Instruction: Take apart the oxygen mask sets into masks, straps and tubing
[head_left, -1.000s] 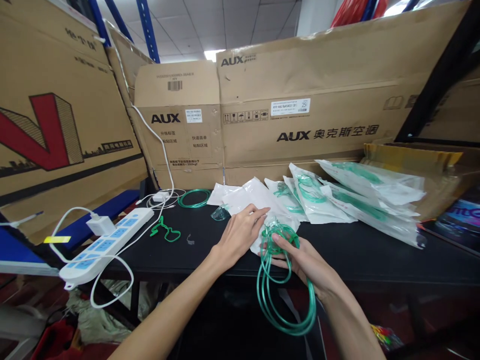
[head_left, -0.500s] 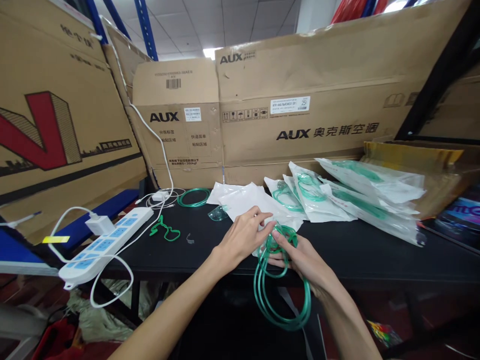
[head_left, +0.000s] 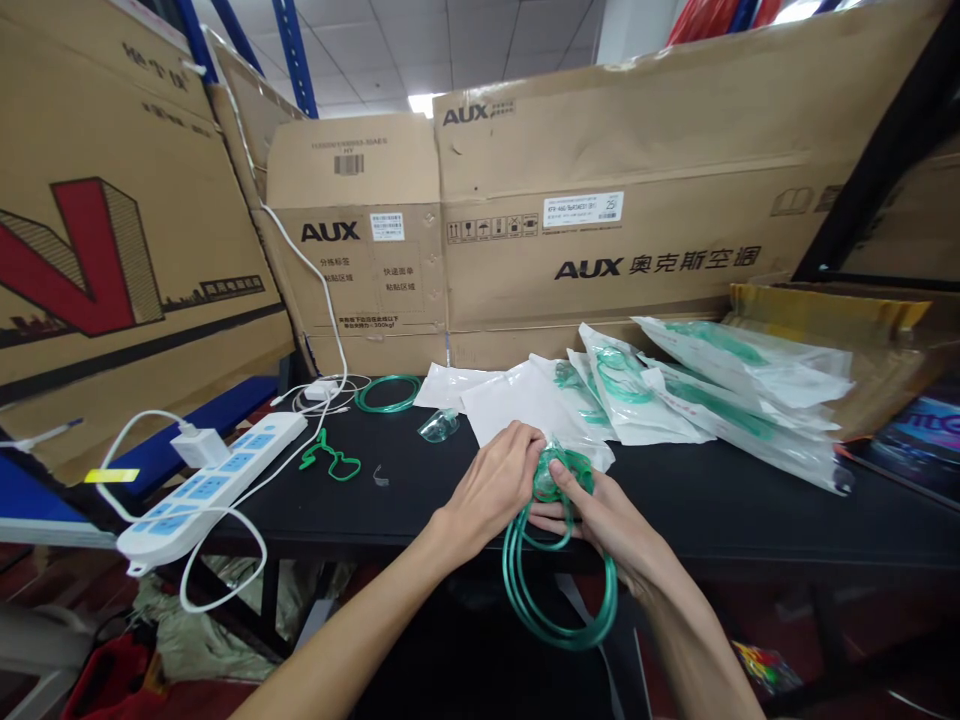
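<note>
Head view shows us a bundle of green tubing (head_left: 566,636) at the near edge of the desk (head_left: 675,500), its loops hanging below that edge. Our right hand (head_left: 607,515) has its thumb and fingers closed on the bundle; our left hand (head_left: 491,475) bends its fingers against the top, and we cannot tell whether they pinch it. Several pouches (head_left: 619,385) already contain green tubes, while this bundle is outside any pouch; we judge its handling unfinished. Another green coil (head_left: 375,408) and a clear plastic piece (head_left: 439,425) lie loose.
</note>
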